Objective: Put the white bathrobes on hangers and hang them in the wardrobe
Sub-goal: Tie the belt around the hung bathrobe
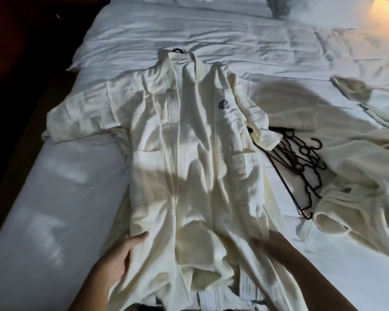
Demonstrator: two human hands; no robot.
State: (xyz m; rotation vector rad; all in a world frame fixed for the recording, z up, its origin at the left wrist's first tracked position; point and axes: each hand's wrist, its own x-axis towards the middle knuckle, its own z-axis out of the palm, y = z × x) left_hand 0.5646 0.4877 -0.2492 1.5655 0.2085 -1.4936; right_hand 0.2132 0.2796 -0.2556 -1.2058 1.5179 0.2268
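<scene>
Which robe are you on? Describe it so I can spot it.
On the white bed, it is the bathrobe spread flat down the middle, left hand and right hand at its lower part. Unlike the crumpled robe right of the hangers, it shows a dark chest crest and a dark hook above its collar.

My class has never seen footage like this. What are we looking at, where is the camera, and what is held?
No machine: a person wears a head camera looking down at their own hands. A white bathrobe lies spread on the bed, a black hanger hook showing at its collar. The left hand grips the robe's edge, thumb on top; the right hand, blurred, rests flat on it. Beside it lie a pile of dark hangers and a second, crumpled bathrobe.
</scene>
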